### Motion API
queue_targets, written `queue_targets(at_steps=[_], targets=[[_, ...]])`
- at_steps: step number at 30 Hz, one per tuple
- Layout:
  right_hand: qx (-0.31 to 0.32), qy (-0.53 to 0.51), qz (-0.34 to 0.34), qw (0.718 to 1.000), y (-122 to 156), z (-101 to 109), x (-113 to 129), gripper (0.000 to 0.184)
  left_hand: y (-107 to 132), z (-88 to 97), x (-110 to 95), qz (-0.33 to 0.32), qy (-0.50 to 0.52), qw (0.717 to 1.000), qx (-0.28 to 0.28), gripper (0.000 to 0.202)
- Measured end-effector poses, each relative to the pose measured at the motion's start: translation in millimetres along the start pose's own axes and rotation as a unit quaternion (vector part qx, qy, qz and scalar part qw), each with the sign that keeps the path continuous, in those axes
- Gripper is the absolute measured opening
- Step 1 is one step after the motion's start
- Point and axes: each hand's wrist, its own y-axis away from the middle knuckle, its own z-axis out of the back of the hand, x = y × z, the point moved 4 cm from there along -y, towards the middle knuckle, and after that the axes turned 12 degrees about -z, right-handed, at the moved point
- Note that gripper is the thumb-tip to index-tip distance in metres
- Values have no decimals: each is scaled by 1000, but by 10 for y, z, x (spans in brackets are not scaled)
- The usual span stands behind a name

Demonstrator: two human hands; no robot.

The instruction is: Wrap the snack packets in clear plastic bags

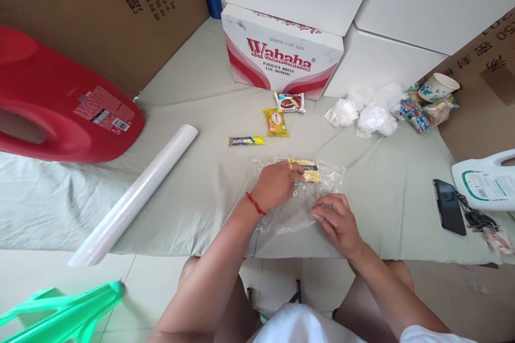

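Note:
A sheet of clear plastic film lies crumpled on the cloth in front of me, with a yellow snack packet on its far part. My left hand, with a red cord bracelet at the wrist, has its fingers closed on the packet's left end; the fingertips are partly hidden. At the film's near right edge, my right hand pinches the plastic between thumb and fingers. Farther off lie a thin yellow-and-blue snack stick, a yellow wrapped cake and a chocolate pie packet.
A roll of plastic film lies at the left beside a big red jug. A Wahaha carton stands behind the snacks. Wrapped clear bundles, a paper cup, a phone and a white jug are rightward.

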Motion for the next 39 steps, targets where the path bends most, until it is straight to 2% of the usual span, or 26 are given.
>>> queue_targets(at_steps=[3,6,8,11,14,17,19,21,23,26,28,30,32,34,36,39], targets=[[-2,-31,-57,998,-287,159,56,16,-12,30,-19,-18,-13,1000,20,54],[-13,-58,-154,986,-654,198,-21,21,-39,40,-33,-19,-11,999,27,53],[-23,-66,-207,976,-892,120,-130,22,-60,36,-32,-12,-3,1000,26,49],[19,-31,-235,971,-1158,-126,-288,21,-63,70,5,6,25,1000,13,45],[57,49,-241,968,-1248,-321,-380,23,21,202,74,33,119,992,-14,45],[61,96,-259,959,-1219,-363,-386,26,165,364,80,29,223,974,-43,51],[65,110,-267,955,-1190,-348,-357,26,241,405,27,0,232,971,-50,66],[71,121,-270,953,-1177,-330,-326,27,276,357,-20,-6,194,980,-52,75],[75,134,-272,950,-1176,-322,-314,27,271,274,-11,28,155,985,-78,66],[79,146,-272,948,-1182,-328,-334,26,251,231,133,116,140,967,-180,25],[91,135,-272,948,-1177,-343,-359,26,271,248,308,208,133,942,-226,28],[106,117,-275,948,-1165,-352,-383,28,316,272,492,310,95,918,-228,33],[113,100,-282,948,-1149,-349,-402,28,350,308,618,367,6,906,-209,23],[117,87,-286,947,-1135,-341,-412,28,354,345,672,381,-94,898,-198,12],[123,75,-283,948,-1122,-336,-411,29,339,366,675,384,-142,890,-201,20],[124,62,-271,952,-1103,-329,-397,29,299,369,607,401,-118,883,-213,38]])
